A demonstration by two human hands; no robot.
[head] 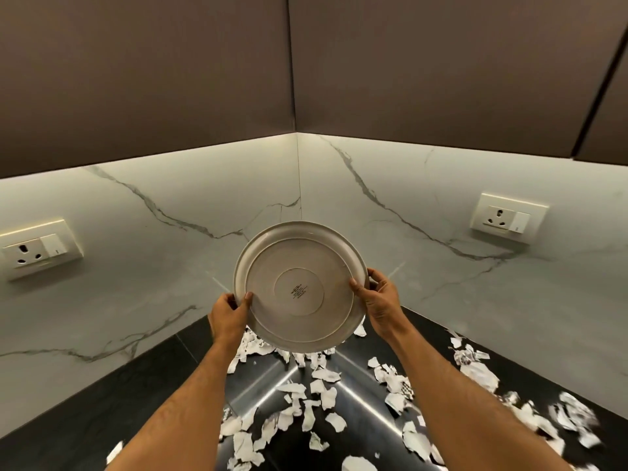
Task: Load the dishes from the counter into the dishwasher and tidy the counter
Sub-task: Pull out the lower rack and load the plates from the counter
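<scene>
Glossy black counter (pixel 142 396) under scattered torn paper scraps (pixel 319 389)

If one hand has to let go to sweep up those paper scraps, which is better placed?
Probably the right hand: most paper scraps lie on its side, while the left hand keeps gripping the plate.

Brown upper cabinets (pixel 146 69) meeting in a corner, lit white marble backsplash (pixel 390 185), two cream wall sockets (pixel 39 248) (pixel 508 217), glossy black bench (pixel 102 396)

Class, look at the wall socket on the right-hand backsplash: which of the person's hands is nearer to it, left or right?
Right. The right hand grips the plate on its right edge, down and left of that socket. The left hand grips the plate's opposite edge, farther away.
</scene>
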